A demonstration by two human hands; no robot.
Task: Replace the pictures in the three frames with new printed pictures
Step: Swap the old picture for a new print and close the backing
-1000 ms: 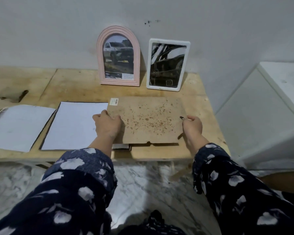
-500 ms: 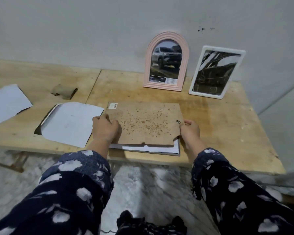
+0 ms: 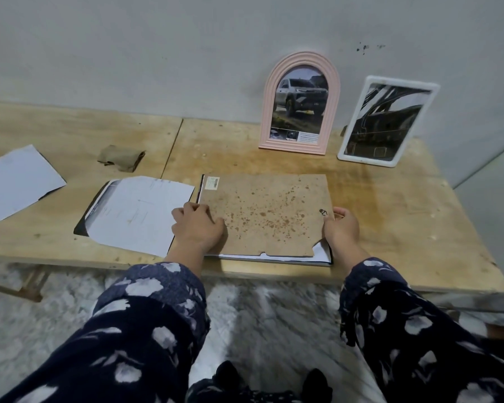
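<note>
A brown, speckled backing board [image 3: 268, 212] lies on top of a face-down black frame [image 3: 328, 258] near the table's front edge, with white paper showing under its lower right corner. My left hand [image 3: 197, 226] presses on the board's left edge. My right hand [image 3: 342, 225] holds its right edge beside a small metal hook. Against the wall stand a pink arched frame [image 3: 298, 104] with a picture of a pickup truck and a white rectangular frame [image 3: 386, 122] with a dark picture.
A printed sheet [image 3: 137, 212] lies face down just left of the board, and another white sheet [image 3: 15, 181] sits at the far left. A crumpled brown cloth [image 3: 121, 158] rests behind them. The wooden table [image 3: 405, 222] ends at my knees; a white surface stands to the right.
The view has swung left, so the standing frames sit further right. The board has settled flatter onto the frame beneath. Both hands stay on its edges.
</note>
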